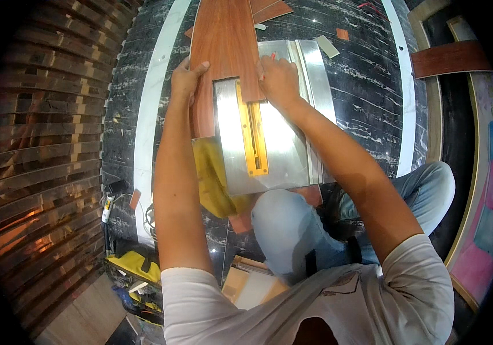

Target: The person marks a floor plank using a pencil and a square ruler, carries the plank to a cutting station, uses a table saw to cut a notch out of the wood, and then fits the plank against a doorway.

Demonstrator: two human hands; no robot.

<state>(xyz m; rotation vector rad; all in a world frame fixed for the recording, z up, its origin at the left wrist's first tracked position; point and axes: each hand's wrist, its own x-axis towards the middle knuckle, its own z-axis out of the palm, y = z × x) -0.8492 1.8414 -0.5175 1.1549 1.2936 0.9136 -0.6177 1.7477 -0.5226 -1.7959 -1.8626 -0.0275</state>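
Observation:
A reddish-brown plank with a notch cut from its near end lies over a silver saw table, which has a yellow slotted insert. My left hand grips the plank's left edge, thumb on top and fingers curled beside it. On the opposite edge, my right hand is closed at the plank, with a small red item, possibly a pencil, at its fingertips. Beneath the table's left side is a yellow machine body.
Dark marbled floor holds loose offcuts, a yellow-black tool bag and a white tool with a cord. A slatted structure runs along the left. Another plank spans the right side. My bent knees are near the saw.

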